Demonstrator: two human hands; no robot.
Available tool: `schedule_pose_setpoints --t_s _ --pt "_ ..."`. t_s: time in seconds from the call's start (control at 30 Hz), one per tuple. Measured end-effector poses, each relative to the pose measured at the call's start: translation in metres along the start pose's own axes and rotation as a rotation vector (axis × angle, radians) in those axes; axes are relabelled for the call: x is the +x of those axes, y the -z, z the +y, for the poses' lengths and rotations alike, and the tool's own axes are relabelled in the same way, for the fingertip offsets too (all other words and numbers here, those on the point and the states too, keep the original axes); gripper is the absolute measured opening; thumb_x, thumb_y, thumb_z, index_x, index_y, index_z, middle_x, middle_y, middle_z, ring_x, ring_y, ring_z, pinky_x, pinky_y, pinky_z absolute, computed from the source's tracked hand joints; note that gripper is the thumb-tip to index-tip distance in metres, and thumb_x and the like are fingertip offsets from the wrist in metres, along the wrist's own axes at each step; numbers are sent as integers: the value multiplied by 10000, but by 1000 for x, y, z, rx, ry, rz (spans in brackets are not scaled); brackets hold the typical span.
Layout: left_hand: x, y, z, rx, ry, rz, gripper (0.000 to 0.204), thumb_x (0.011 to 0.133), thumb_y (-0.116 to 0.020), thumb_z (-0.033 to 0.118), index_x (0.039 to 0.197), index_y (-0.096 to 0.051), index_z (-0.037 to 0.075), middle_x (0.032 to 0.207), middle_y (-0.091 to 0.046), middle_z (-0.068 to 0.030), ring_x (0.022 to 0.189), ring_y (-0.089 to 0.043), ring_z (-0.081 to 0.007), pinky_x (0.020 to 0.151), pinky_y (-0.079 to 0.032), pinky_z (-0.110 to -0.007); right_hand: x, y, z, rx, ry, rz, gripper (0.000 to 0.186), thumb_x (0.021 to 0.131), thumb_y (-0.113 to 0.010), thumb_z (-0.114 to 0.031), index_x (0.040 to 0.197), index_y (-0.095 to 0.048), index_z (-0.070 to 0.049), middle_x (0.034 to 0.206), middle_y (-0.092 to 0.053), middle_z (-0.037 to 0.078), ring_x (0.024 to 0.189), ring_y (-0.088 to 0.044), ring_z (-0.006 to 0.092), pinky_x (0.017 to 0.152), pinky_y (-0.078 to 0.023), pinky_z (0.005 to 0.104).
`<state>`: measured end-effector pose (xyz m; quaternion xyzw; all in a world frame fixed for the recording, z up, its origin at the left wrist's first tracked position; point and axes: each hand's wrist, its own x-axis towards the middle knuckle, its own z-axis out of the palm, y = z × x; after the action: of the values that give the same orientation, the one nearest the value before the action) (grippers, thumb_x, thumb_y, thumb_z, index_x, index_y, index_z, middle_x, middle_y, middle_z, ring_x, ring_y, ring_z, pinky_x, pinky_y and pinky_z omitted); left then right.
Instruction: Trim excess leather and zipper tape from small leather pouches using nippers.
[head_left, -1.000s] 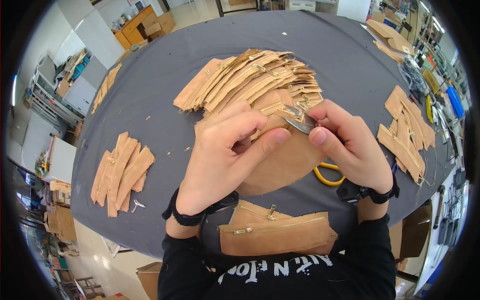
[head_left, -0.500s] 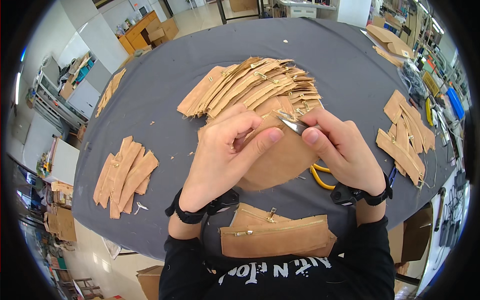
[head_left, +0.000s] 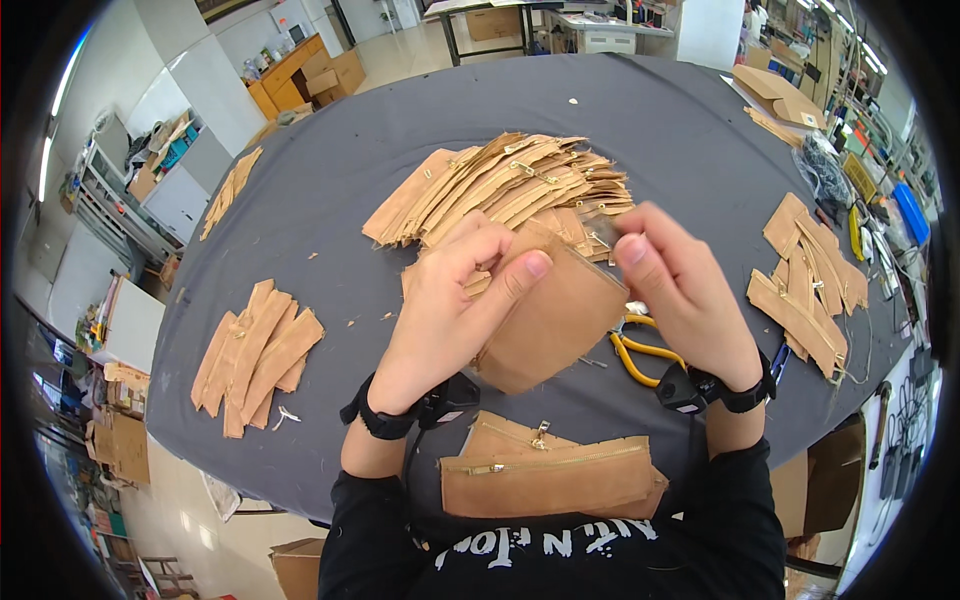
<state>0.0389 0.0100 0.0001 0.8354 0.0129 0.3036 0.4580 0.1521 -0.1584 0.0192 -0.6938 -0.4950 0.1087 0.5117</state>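
Observation:
My left hand [head_left: 445, 300] is closed on the upper edge of a tan fabric piece [head_left: 550, 325], pinched between thumb and fingers. The piece hangs tilted in front of a big stack of tan zipper strips [head_left: 510, 185]. Just right of its top edge, my right hand [head_left: 685, 285] is closed in a pinch around a small pointed metal tool [head_left: 601, 228], which is smeared by motion. Pliers with yellow handles [head_left: 648, 362] lie on the table below my right hand. Close to my body rest a few tan pieces with gold zippers [head_left: 545, 478].
A loose pile of tan strips [head_left: 255, 350] lies at the left, another pile [head_left: 810, 275] at the right. More strips [head_left: 232, 192] lie at the far left edge of the grey-covered table [head_left: 345, 180]. Cardboard [head_left: 780, 95] and a blue object [head_left: 909, 209] are at the right.
My right hand has drawn the metal tool slightly up and away from the fabric edge. The fabric piece has turned, with its top edge now slanting down to the right. More of the pliers shows.

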Motion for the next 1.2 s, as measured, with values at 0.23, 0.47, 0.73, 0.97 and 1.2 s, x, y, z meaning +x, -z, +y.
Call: schedule_pose_setpoints --t_s 0.23,0.47,0.73,0.97,1.2 --pt "2 19 23 -262 272 -164 221 849 -568 171 727 -480 10 662 -389 29 646 -353 -41 543 -309 -201 3 27 8 260 12 264 229 913 -452 -259 842 -497 -46 588 -338 -81 526 -300 -2 450 -244 160" --pt "-55 -77 8 91 118 -937 258 863 -505 295 928 -573 55 826 -484 -137 782 -525 -298 684 -426 -357 -3 33 -12 258 -22 281 285 896 -472 -325 853 -519 -48 543 -331 -101 437 -258 -17 384 -167 163" --pt "-26 -73 -74 607 117 -445 394 785 -602 365 1006 -533 47 963 -440 -171 816 -529 -320 750 -446 -364 2 34 9 122 -55 207 283 891 -499 -296 851 -522 -17 557 -381 -77 515 -269 4 440 -210 189" --pt "39 -7 -126 782 217 -5 435 780 -608 353 1027 -472 22 997 -414 -186 916 -490 -324 787 -433 -376 10 31 14 -3 12 202 303 877 -513 -293 851 -498 8 547 -413 -3 513 -347 62 460 -297 234" --pt "78 72 -225 836 547 196 716 721 -581 495 1192 -424 -21 1152 -363 -227 1047 -443 -389 896 -384 -398 11 36 18 -74 -80 186 281 866 -517 -274 858 -497 6 543 -402 42 504 -356 103 467 -315 266"
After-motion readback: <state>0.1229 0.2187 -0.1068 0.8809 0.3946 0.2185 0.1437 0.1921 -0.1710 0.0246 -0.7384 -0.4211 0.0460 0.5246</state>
